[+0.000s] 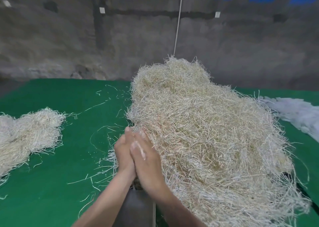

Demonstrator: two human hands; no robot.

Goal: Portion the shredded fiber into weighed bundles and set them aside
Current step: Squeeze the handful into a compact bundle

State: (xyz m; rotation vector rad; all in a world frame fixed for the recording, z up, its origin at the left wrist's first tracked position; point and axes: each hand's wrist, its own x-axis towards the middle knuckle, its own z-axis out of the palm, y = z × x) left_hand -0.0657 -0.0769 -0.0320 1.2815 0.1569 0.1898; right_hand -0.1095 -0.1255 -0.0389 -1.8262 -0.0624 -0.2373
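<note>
A big heap of pale, straw-coloured shredded fiber (203,131) covers the right half of the green table (57,183). A smaller, separate bundle of the same fiber (29,133) lies at the left edge. My left hand (123,152) and my right hand (146,159) are pressed palm to palm with straight fingers at the heap's left flank. The right hand's back touches the fiber. Neither hand holds any strands that I can see.
Loose strands (103,106) are scattered over the green surface between the two piles. White plastic sheets or bags (293,112) lie at the far right. A dark grey object (136,207) sits under my forearms. A rough grey wall (103,45) stands behind the table.
</note>
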